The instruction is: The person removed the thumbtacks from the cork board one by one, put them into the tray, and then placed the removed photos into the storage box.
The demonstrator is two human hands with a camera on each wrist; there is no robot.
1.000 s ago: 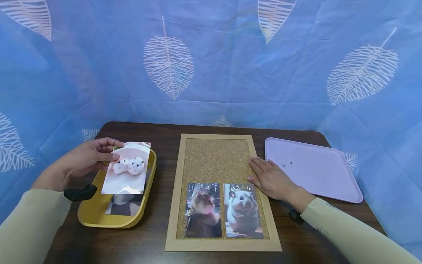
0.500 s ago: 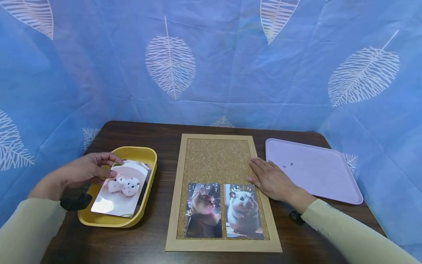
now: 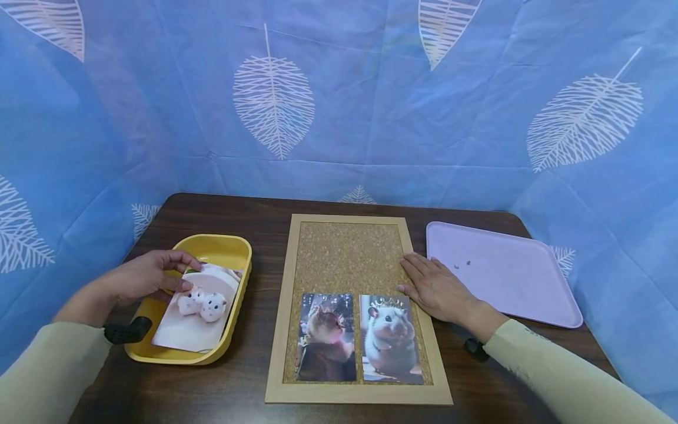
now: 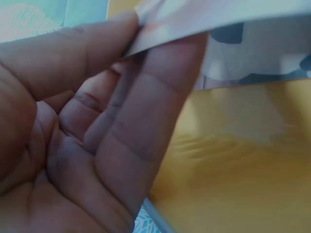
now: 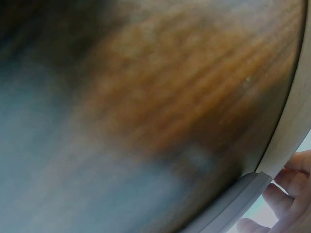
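Observation:
My left hand [image 3: 145, 277] pinches the left edge of a photo card [image 3: 193, 333] with two white, dark-spotted round animals on it. The card is tilted over the yellow basket [image 3: 219, 248]. In the left wrist view the thumb and a finger clasp the card's edge [image 4: 180, 31], and another picture [image 4: 262, 48] shows beneath it. My right hand [image 3: 439, 288] rests on the right side of the wood-framed cork board [image 3: 346, 253], fingers extended. On the board's lower half lie a dark cat photo [image 3: 326, 338] and a photo of a crowned white hamster [image 3: 391, 338], side by side.
A lilac tray [image 3: 514, 277] stands right of the board, with a couple of tiny metallic bits [image 3: 468, 263] on it. All sits on a dark wooden table [image 3: 254, 206]. A blue leaf-patterned cloth [image 3: 371, 106] hangs behind.
My left hand has lowered the photo card into the basket area, moving it down and left, then slightly back to the right. The right hand and the board have stayed in place.

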